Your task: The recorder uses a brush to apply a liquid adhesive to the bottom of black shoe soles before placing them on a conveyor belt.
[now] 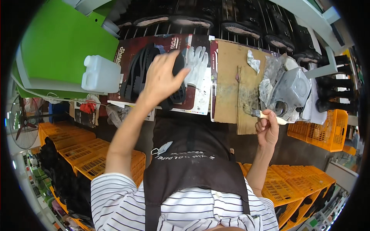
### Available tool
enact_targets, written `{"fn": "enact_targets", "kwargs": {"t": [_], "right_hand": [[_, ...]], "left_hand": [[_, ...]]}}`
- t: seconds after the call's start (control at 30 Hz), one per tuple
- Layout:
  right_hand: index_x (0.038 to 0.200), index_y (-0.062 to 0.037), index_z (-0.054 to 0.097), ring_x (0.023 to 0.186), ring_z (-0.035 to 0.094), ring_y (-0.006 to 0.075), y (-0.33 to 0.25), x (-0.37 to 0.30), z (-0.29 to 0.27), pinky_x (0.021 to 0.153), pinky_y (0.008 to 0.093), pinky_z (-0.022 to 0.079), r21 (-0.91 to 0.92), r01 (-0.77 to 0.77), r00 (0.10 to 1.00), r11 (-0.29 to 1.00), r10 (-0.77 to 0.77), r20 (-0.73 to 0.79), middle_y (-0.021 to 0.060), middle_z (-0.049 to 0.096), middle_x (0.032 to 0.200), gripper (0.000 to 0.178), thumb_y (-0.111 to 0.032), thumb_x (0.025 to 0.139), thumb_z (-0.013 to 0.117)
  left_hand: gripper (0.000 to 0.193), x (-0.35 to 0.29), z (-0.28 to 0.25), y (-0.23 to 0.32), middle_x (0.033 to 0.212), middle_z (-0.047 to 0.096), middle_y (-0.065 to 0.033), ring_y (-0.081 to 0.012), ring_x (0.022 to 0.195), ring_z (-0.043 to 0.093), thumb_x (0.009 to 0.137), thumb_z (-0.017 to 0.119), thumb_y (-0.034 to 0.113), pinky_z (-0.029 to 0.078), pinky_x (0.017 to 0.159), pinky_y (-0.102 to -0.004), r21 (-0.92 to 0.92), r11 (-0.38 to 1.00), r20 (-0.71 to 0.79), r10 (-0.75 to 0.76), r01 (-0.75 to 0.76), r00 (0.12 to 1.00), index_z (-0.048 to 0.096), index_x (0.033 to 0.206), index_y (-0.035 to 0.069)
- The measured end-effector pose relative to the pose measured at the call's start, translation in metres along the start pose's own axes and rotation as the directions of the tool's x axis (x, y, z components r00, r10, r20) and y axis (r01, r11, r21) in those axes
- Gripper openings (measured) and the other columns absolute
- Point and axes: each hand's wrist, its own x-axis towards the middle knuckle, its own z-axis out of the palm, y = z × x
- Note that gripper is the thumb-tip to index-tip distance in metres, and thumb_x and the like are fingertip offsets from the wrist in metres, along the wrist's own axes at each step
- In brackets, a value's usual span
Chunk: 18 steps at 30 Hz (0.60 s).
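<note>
On the left of the bench, my left hand [163, 75] is over a group of black shoe soles [137, 73], its thumb spread away from its fingers. One dark sole [179, 63] shows in the gap between thumb and forefinger; whether they press on it, I cannot tell. A grey-white work glove [197, 63] lies just right of that hand. In my right hand [268, 129] is a paintbrush [266, 114] with a pale handle, its bristles pointing left over the cardboard's stained near part. Beyond it stands a cloudy plastic container [291, 90] with a dark round opening.
Brown cardboard [229, 81] covers the bench's right half. A white jug [101, 74] stands left, beside a green panel [69, 42]. Black boots [241, 27] line the rack behind. Crumpled plastic [266, 88] surrounds the container. Orange crates [90, 154] stand on both sides.
</note>
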Motion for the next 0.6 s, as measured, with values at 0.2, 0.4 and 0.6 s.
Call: {"fn": "enact_targets", "kwargs": {"t": [0.2, 0.4, 0.6], "right_hand": [[0.093, -0.0008, 0.058, 0.047, 0.038, 0.0072, 0.0, -0.005, -0.003, 0.043, 0.0206, 0.03, -0.077, 0.025, 0.999, 0.997, -0.027, -0.032, 0.001, 0.047, 0.058, 0.019, -0.02, 0.093, 0.053], [0.092, 0.0009, 0.064, 0.05, 0.044, 0.008, -0.008, -0.013, -0.004, 0.045, 0.0204, 0.033, -0.107, 0.054, 0.995, 0.993, -0.062, -0.072, 0.0024, 0.052, 0.059, 0.019, -0.018, 0.089, 0.06], [0.089, 0.0006, 0.066, 0.05, 0.044, 0.0061, -0.032, -0.017, -0.015, 0.046, 0.0197, 0.033, -0.297, 0.163, 0.976, 0.941, -0.198, -0.092, 0.0001, 0.052, 0.059, 0.021, -0.02, 0.088, 0.06]], "left_hand": [[0.063, -0.068, 0.035, 0.017, 0.106, 0.056, -0.0131, -0.0295, 0.1, 0.051, 0.064, 0.078, 0.035, 0.035, 0.087, -0.0445, 0.283, 0.958, 0.161, -0.087, 0.038, 0.983, 0.055, 0.112, 0.001], [0.083, -0.065, 0.029, 0.01, 0.12, 0.051, -0.0164, -0.028, 0.1, 0.052, 0.059, 0.081, 0.031, 0.033, 0.088, -0.0427, 0.362, 0.929, 0.402, -0.084, -0.074, 0.912, 0.045, 0.128, 0.002], [0.051, -0.06, 0.01, 0.007, 0.122, 0.053, -0.024, -0.0358, 0.108, 0.054, 0.082, 0.062, 0.019, 0.042, 0.089, -0.043, 0.215, 0.974, 0.303, 0.0, -0.069, 0.953, 0.048, 0.126, -0.004]]}}
